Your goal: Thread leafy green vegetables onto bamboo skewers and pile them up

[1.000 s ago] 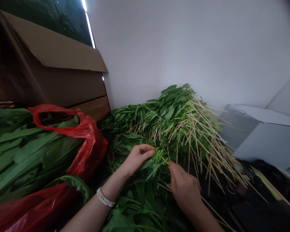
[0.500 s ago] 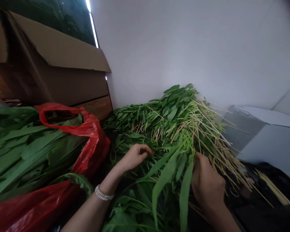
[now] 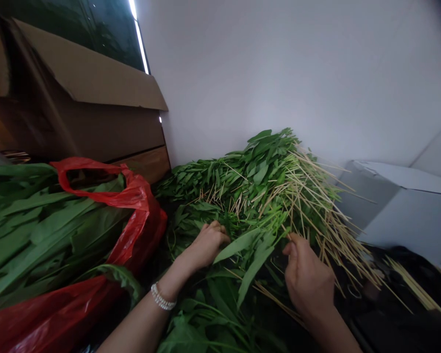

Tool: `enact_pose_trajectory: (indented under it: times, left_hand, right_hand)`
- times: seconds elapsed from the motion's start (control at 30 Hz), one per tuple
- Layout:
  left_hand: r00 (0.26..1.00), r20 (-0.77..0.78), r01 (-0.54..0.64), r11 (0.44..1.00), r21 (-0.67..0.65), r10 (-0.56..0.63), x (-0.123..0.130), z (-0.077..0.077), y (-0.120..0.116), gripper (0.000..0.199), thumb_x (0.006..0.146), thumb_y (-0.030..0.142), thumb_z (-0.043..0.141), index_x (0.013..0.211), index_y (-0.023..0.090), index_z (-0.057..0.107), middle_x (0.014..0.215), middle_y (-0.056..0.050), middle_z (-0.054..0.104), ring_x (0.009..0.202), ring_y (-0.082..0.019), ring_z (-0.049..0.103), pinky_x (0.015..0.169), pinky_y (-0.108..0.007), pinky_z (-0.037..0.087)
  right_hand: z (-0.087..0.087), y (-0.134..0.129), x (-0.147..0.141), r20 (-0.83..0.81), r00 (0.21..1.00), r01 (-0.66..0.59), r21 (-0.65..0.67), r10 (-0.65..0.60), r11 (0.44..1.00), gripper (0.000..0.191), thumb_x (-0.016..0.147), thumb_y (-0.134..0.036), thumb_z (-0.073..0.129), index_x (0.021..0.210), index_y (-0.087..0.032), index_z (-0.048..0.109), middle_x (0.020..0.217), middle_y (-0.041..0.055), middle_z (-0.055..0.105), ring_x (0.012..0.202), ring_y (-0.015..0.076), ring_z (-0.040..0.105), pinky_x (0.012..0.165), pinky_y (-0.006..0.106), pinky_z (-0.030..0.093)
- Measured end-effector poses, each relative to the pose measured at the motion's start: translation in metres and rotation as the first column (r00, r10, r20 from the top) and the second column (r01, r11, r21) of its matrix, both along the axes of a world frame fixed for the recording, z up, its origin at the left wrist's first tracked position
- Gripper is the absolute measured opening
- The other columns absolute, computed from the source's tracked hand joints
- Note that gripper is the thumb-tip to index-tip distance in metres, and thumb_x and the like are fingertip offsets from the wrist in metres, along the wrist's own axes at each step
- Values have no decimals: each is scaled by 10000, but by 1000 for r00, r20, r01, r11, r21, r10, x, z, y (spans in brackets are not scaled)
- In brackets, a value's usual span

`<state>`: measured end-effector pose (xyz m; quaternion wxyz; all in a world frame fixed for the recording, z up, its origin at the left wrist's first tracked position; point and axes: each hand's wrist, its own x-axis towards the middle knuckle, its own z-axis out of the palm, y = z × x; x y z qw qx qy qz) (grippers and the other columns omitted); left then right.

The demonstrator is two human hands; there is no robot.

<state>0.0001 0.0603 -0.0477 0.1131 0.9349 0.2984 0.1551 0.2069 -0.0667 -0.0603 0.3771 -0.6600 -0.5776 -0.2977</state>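
My right hand (image 3: 307,277) is closed in a pinch around a thin wooden skewer (image 3: 287,235), of which only a short part shows at the fingertips. Long green leaves (image 3: 255,269) hang just left of these fingers, seemingly on that skewer. My left hand (image 3: 207,246), with a white beaded bracelet (image 3: 162,297) on its wrist, has its fingers curled over the greens; anything within them is hidden. Behind both hands lies a heap of leafy skewers (image 3: 260,166), their bare sticks (image 3: 325,215) pointing right. Loose leafy stems (image 3: 206,321) lie below, between my forearms.
On the left a red plastic bag (image 3: 143,215) stands open, full of long leaves (image 3: 51,235). An open cardboard box (image 3: 106,122) is behind it. A white box (image 3: 407,215) and spare sticks (image 3: 419,289) are on the right. A pale wall (image 3: 279,63) rises behind the heap.
My left hand has turned over and its fingers have curled in. My right hand has shifted slightly left, and the hanging leaves have swung from nearly upright to slanting left.
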Motion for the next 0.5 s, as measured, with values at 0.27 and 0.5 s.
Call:
enact_pose_trajectory:
  times: [0.27, 0.5]
  left_hand:
    - [734, 599, -74, 914, -398, 320, 3, 4, 10, 240, 808, 324, 638, 963, 162, 724, 944, -81, 750, 898, -230, 669, 854, -334, 479]
    - [547, 684, 267, 674, -688, 482, 5, 8, 5, 316, 680, 339, 776, 915, 144, 697, 805, -55, 767, 823, -192, 707, 853, -302, 501]
  right_hand:
    - [-9, 3, -9, 113, 966, -230, -17, 231, 973, 252, 932, -136, 351, 1065, -148, 565, 715, -5, 659, 548, 98, 615, 565, 205, 411]
    - [-15, 5, -20, 125, 953, -262, -121, 276, 958, 291, 950, -136, 308, 1030, -133, 588, 788, 47, 671, 677, 125, 659, 592, 210, 433]
